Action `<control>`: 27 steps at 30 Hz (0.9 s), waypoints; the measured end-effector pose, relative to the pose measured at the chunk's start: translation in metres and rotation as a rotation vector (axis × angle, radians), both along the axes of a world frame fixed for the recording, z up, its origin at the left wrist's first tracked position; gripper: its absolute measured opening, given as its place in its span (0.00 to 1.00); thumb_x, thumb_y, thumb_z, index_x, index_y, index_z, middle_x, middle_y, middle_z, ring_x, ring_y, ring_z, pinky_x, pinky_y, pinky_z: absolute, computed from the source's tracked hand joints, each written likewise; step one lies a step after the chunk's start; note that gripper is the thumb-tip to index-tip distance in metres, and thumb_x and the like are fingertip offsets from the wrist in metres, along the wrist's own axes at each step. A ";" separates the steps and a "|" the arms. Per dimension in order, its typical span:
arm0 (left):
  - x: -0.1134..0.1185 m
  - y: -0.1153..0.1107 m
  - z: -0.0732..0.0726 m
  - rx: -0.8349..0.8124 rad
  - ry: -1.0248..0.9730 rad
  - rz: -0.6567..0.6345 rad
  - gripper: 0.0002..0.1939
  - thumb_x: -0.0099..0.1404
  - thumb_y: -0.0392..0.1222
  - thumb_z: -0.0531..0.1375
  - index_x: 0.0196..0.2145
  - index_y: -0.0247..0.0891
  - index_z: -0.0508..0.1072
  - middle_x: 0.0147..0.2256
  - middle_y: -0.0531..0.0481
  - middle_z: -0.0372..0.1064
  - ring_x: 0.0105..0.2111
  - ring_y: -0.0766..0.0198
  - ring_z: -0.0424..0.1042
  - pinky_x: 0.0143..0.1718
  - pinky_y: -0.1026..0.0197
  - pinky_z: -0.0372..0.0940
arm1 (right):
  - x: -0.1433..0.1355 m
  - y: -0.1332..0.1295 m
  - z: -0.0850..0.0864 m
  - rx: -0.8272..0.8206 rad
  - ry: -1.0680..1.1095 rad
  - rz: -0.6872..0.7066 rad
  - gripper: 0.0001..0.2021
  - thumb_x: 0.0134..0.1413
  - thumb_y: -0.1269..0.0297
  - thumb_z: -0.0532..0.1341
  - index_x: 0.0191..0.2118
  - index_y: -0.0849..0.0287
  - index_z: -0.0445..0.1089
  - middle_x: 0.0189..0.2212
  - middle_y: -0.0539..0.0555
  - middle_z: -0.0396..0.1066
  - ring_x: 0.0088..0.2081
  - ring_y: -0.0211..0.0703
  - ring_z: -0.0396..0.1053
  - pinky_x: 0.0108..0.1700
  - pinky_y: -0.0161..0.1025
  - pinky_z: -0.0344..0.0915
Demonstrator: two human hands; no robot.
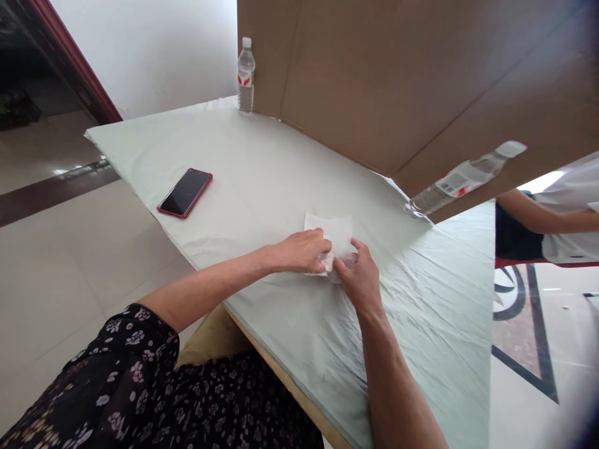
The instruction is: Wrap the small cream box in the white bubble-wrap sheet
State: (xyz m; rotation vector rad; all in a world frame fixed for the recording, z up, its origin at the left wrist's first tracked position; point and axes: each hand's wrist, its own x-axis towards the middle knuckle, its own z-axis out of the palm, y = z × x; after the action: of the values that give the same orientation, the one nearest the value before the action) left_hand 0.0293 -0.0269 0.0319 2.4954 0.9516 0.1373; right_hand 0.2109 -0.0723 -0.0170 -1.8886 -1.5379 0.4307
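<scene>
A white sheet of thin paper [334, 228], like a tissue or napkin, lies on the table under my hands. My left hand [306, 251] is closed over its left part, with the fingers curled. At its fingertips sits a small, pale, crumpled piece [328, 260], perhaps folded tissue; its kind is unclear. On the right edge of the paper rests my right hand [361, 274], thumb and index finger spread apart. The thumb tip is close to the crumpled piece. Something greyish and see-through shows between that thumb and finger, too small to name.
Pale green cloth covers the table [262, 162]. A phone [185, 193] in a red case lies to the left. One water bottle [246, 76] stands at the back; another bottle [463, 179] leans by the large cardboard panel [365, 81]. At right, a person's arm [538, 215] shows.
</scene>
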 end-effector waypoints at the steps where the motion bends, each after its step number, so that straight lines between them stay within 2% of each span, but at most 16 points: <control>1: 0.000 0.000 0.001 0.001 0.006 -0.001 0.11 0.63 0.42 0.59 0.42 0.35 0.74 0.44 0.42 0.67 0.43 0.56 0.70 0.41 0.60 0.63 | 0.000 -0.001 0.003 -0.010 0.075 -0.003 0.34 0.46 0.54 0.61 0.59 0.64 0.65 0.32 0.55 0.74 0.31 0.47 0.70 0.37 0.45 0.69; 5: 0.001 -0.001 0.002 0.006 0.019 0.006 0.12 0.63 0.41 0.58 0.43 0.35 0.74 0.44 0.41 0.67 0.44 0.55 0.71 0.42 0.59 0.64 | -0.005 -0.004 0.014 -0.077 0.338 0.005 0.39 0.46 0.52 0.62 0.63 0.67 0.61 0.29 0.52 0.71 0.26 0.42 0.66 0.28 0.40 0.67; 10: 0.002 -0.002 0.001 0.010 -0.002 0.011 0.12 0.63 0.40 0.58 0.43 0.34 0.75 0.43 0.40 0.68 0.44 0.54 0.71 0.43 0.58 0.64 | -0.014 -0.007 0.022 -0.075 0.460 -0.003 0.40 0.44 0.53 0.64 0.63 0.66 0.60 0.32 0.53 0.73 0.27 0.41 0.67 0.22 0.36 0.65; 15: 0.000 -0.002 -0.002 -0.006 -0.029 0.014 0.11 0.62 0.40 0.58 0.41 0.35 0.74 0.42 0.42 0.67 0.42 0.56 0.70 0.41 0.59 0.64 | -0.021 -0.008 0.021 0.009 0.345 0.030 0.37 0.49 0.51 0.63 0.63 0.66 0.61 0.35 0.56 0.76 0.30 0.43 0.71 0.31 0.41 0.70; 19: -0.001 -0.002 -0.004 -0.052 -0.085 0.038 0.10 0.63 0.42 0.57 0.40 0.35 0.72 0.41 0.43 0.67 0.41 0.58 0.70 0.41 0.60 0.64 | -0.023 -0.013 0.021 -0.011 0.249 0.083 0.36 0.51 0.49 0.62 0.62 0.65 0.61 0.38 0.59 0.78 0.32 0.46 0.74 0.35 0.45 0.71; 22: -0.004 -0.002 -0.007 -0.092 -0.129 0.062 0.15 0.62 0.42 0.57 0.46 0.34 0.69 0.44 0.43 0.67 0.43 0.56 0.69 0.42 0.58 0.65 | -0.022 -0.018 0.023 -0.035 0.213 0.160 0.33 0.56 0.52 0.58 0.63 0.65 0.60 0.42 0.61 0.79 0.33 0.46 0.74 0.38 0.46 0.72; 25: -0.007 -0.003 -0.013 -0.158 -0.256 0.065 0.24 0.59 0.38 0.59 0.54 0.35 0.65 0.45 0.44 0.68 0.46 0.57 0.69 0.45 0.59 0.65 | -0.020 -0.022 0.026 -0.040 0.111 0.264 0.29 0.57 0.59 0.55 0.63 0.64 0.60 0.44 0.61 0.79 0.32 0.45 0.75 0.40 0.46 0.72; 27: -0.007 -0.005 -0.019 -0.214 -0.345 0.153 0.26 0.58 0.40 0.60 0.55 0.37 0.64 0.47 0.45 0.68 0.44 0.60 0.69 0.43 0.59 0.66 | -0.020 -0.023 0.028 -0.050 0.020 0.304 0.29 0.55 0.62 0.56 0.63 0.63 0.61 0.46 0.61 0.79 0.32 0.44 0.75 0.41 0.46 0.71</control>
State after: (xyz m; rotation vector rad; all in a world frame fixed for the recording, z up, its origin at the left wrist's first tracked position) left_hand 0.0221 -0.0321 0.0131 2.1140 0.9525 0.4734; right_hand 0.1912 -0.0954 0.0114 -1.6843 -1.8230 0.6251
